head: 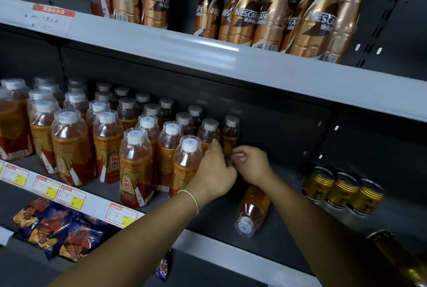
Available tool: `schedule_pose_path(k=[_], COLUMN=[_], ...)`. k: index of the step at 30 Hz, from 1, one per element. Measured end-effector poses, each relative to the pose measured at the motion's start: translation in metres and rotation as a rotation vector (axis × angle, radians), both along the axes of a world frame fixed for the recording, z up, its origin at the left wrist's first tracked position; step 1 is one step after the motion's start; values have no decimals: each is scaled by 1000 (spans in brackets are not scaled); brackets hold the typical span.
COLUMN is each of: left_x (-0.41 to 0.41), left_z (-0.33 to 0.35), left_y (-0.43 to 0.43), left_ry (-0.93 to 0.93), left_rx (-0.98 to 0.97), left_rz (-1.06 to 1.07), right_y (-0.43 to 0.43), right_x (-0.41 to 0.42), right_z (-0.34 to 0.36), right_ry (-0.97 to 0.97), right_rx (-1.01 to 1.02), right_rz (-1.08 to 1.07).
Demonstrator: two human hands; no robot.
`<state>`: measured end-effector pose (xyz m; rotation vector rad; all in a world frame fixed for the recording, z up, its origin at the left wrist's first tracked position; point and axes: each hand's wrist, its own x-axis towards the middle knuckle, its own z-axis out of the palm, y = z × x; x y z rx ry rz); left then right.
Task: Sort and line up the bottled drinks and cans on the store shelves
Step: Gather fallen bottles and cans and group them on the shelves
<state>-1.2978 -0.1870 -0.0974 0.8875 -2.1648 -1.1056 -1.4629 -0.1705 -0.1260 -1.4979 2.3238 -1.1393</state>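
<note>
On the middle shelf the right hand has its grip pinched on the end bottle, the last upright one in the amber row. The left hand lies just beside it. Whether its grip is clamped cannot be told. A fallen bottle lies on its side near the front edge.

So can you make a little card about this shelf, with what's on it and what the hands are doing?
standing: orange bottles in rows
on its side: one fallen bottle
cans: three gold cans, right
left hand: on the standing bottles, grip unclear
right hand: fingers curl on the end bottle
top shelf: coffee bottles
</note>
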Motion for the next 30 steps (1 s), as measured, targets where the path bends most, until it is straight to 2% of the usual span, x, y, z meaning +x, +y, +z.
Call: schedule_pose_path(k=[5, 8, 12, 20, 26, 30], left_x=[-11, -20, -24, -27, -19, -10], left_z=[-7, -18, -43, -67, -57, -36], left_y=[16, 28, 48, 66, 56, 49], left_ry=[-14, -84, -262, -313, -220, -46], left_rx=[-39, -66, -140, -385, -332, -360], left_rz=[-64, -118, -213, -186, -187, -130], right_y=[41, 56, 74, 92, 103, 108], right_x=[-36, -41, -42, -34, -29, -23], right_z=[4, 1, -3, -14, -19, -26], right_ry=[132, 188, 183, 129, 171, 151], right_rx=[-5, 27, 94, 77, 111, 147], right_rz=[-110, -118, -149, -194, -118, -52])
